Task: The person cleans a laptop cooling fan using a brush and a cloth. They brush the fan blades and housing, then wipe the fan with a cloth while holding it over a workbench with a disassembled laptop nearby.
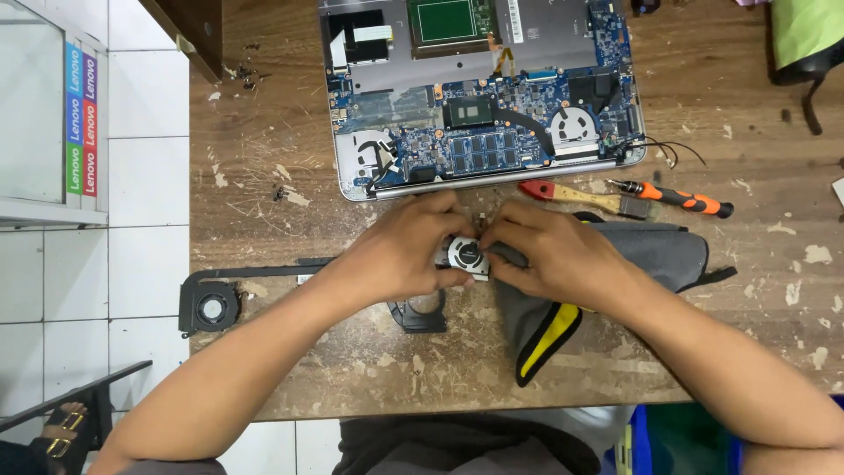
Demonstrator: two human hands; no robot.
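Scarred wooden bench (pixel 290 369) under you, your left hand (pixel 400 255) and right hand (pixel 545 255) pinch the small cooling fan (pixel 463 255) between fingertips: light, likely fragile, best held by its rim.

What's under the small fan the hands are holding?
Beneath the fan, a grey pouch shows to its right and wooden table to its left. Both hands cover what lies directly underneath.

Rough, paint-flecked wooden table (pixel 264 132); matt grey cloth pouch (pixel 651 255); small fan (pixel 464 255), seemingly dull metal.
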